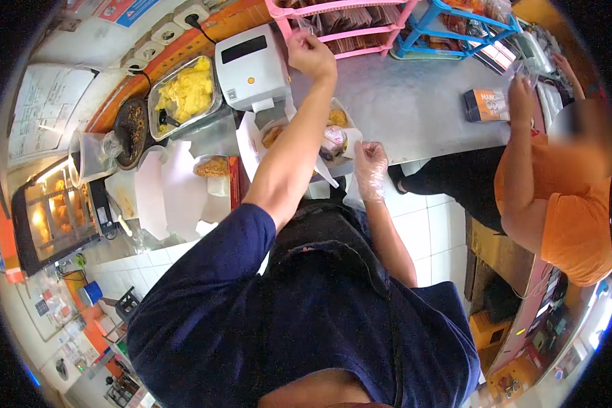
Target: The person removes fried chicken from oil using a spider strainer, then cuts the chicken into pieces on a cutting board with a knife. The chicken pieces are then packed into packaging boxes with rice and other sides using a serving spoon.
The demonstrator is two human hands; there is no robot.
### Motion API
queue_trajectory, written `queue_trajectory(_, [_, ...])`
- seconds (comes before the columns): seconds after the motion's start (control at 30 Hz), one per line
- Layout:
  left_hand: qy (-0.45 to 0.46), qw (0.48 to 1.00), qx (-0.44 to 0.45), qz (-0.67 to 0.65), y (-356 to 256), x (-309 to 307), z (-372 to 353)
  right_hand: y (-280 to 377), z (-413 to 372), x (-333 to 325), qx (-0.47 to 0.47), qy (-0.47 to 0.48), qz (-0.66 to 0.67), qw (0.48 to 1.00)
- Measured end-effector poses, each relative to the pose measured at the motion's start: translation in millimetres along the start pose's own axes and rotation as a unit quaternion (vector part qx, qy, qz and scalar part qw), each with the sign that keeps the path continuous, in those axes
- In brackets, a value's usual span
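Note:
My bare left hand (313, 58) reaches up to the pink rack (360, 34), which holds many packets. Its fingers are pinched together at the rack's edge, and I cannot make out what is between them. My right hand (370, 170), in a clear plastic glove, is closed beside an open white paper box (251, 153). What its fingers grip, if anything, is hidden. In the box are a fried piece (336, 117) and a wrapped bundle (334, 141). My left forearm covers part of the box.
A label printer (251, 64) and a tray of yellow food (187, 95) stand at the back left. Another open box (160, 194) with fried chicken (212, 167) lies left. A blue rack (449, 30) stands right. A co-worker in orange (571, 197) handles clear plastic near a carton (486, 105).

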State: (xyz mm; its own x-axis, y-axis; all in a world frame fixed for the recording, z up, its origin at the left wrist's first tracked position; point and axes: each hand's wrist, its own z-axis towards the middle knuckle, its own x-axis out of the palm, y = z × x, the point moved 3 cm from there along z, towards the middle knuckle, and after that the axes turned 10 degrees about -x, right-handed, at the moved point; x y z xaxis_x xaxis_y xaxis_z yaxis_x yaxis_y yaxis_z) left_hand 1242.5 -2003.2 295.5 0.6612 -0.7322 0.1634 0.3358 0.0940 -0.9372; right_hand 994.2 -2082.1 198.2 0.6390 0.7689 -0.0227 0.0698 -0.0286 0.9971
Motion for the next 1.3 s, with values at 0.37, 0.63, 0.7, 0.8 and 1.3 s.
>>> queue_trajectory(0.37, [0.236,0.931,0.055,0.272,-8.7,-6.4,11.5,-8.6,9.8,-13.3,0.031,-0.027,-0.012,0.999])
queue_trajectory(0.63, [0.540,0.684,0.071,0.485,-40.6,-104.8,-100.7,-1.4,20.3,-19.5,-0.011,-0.050,0.021,0.998])
queue_trajectory(0.7, [0.531,0.643,0.116,0.540,-14.9,-130.2,-117.1,-2.9,22.1,-27.5,-0.027,-0.061,0.019,0.998])
queue_trajectory(0.8, [0.520,0.606,0.027,0.601,5.9,-134.4,-104.0,3.5,28.0,-35.0,-0.052,-0.081,0.002,0.995])
queue_trajectory(1.3, [0.149,0.963,-0.072,0.213,-49.8,-33.3,6.6,2.5,28.2,-27.0,-0.004,-0.073,0.066,0.995])
